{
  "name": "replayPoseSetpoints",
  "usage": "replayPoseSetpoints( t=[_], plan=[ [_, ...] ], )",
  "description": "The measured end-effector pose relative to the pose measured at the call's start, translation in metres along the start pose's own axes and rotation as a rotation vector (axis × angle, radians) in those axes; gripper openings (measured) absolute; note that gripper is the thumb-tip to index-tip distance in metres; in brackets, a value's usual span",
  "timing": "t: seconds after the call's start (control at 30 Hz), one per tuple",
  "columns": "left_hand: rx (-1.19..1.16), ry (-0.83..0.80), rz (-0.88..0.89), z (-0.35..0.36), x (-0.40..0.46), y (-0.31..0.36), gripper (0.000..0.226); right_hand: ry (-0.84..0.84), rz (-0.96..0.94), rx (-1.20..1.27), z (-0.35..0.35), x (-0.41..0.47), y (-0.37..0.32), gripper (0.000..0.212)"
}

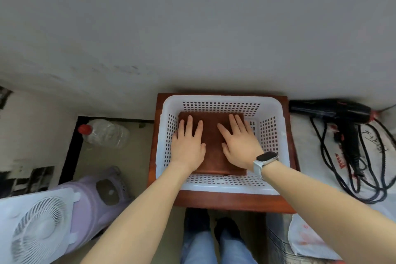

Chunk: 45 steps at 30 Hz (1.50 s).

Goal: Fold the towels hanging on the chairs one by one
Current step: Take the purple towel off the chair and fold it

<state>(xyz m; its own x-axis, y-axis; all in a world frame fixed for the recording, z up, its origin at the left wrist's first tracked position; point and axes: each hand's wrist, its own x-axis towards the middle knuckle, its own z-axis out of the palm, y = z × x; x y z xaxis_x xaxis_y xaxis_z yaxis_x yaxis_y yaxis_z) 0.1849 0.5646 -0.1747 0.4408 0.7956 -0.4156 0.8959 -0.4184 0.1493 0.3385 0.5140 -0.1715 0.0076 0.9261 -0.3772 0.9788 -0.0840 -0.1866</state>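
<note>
Folded rust-brown terry towel (214, 148): lying flat inside white perforated plastic basket (272, 135) on red-brown wooden counter (233, 201). Left hand (188, 143) and right hand (240, 143): fingers straight, palms pressing towel, gripping nothing.

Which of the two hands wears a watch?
The right hand wears it: a dark-faced watch on a white strap sits at its wrist. The left hand has a bare wrist. Both press flat on the brown towel.
</note>
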Motion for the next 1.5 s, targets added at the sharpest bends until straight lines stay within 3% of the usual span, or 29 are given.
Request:
replayPoseSetpoints(
  t=[0.2, 0.53, 0.8, 0.93, 1.17, 1.33, 1.5],
  plan=[
    [-0.259, 0.232, -0.107, -0.059, -0.046, -0.019, 0.046, 0.098, -0.110, 0.112, -0.066, -0.011, -0.035, 0.046],
    [-0.571, 0.555, -0.637, -0.067, -0.278, -0.105, 0.038, -0.047, -0.552, 0.389, -0.096, -0.102, -0.223, 0.032],
    [-0.731, 0.786, -1.164, 0.041, -0.567, -0.101, 0.042, -0.308, -0.999, 0.135, 0.006, -0.284, -0.396, 0.017],
    [-0.805, 0.858, -1.439, 0.127, -0.724, -0.064, 0.038, -0.460, -1.246, 0.035, 0.073, -0.419, -0.457, 0.024],
    [-0.846, 0.970, -1.937, 0.226, -0.948, 0.018, 0.051, -0.631, -1.591, -0.222, 0.167, -0.630, -0.553, 0.028],
    [-0.826, 1.021, -2.107, 0.268, -1.046, 0.031, 0.035, -0.736, -1.751, -0.289, 0.210, -0.745, -0.612, 0.027],
    [-0.788, 1.094, -2.142, 0.305, -1.132, 0.000, 0.028, -0.764, -1.840, -0.331, 0.263, -0.818, -0.693, 0.026]
  ],
)
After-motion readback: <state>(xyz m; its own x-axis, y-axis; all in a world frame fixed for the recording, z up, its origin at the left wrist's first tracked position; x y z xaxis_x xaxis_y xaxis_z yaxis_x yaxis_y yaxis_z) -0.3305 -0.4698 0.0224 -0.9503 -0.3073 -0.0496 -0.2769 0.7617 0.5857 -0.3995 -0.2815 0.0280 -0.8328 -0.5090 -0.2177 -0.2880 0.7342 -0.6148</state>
